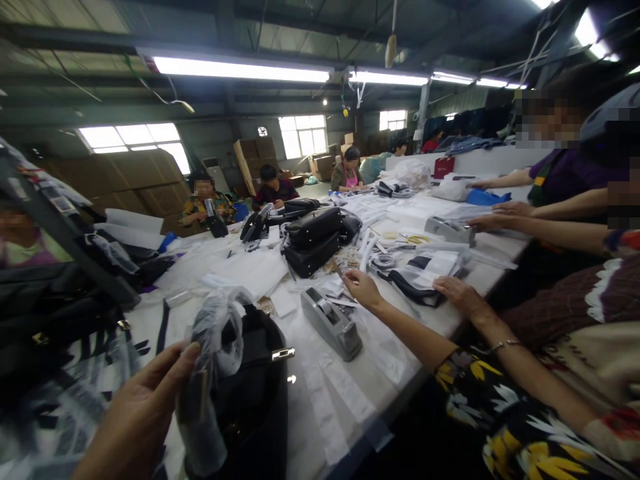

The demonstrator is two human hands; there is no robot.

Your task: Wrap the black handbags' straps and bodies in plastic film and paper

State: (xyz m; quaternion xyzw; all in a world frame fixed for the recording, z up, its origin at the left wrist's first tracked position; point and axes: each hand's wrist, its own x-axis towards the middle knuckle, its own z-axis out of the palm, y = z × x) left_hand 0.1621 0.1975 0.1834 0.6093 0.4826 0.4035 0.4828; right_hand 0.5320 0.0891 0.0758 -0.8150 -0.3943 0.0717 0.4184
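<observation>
My left hand [143, 417] comes in from the bottom left, its thumb pressed against a dark strap-like piece wrapped in clear plastic [207, 387]. The hand is closed on that piece. The crumpled plastic rises above a black handbag [253, 407] with a silver metal clasp [283, 355], which lies on the white table [350, 393] right in front of me. My right hand is not in view.
A grey tape dispenser [333, 325] stands just beyond the bag. A co-worker in a floral sleeve rests two hands [363, 290] on the table at the right. Stacked black bags [313, 240] sit mid-table, and more black bags [50, 313] are piled at the left. Other people sit along the far side.
</observation>
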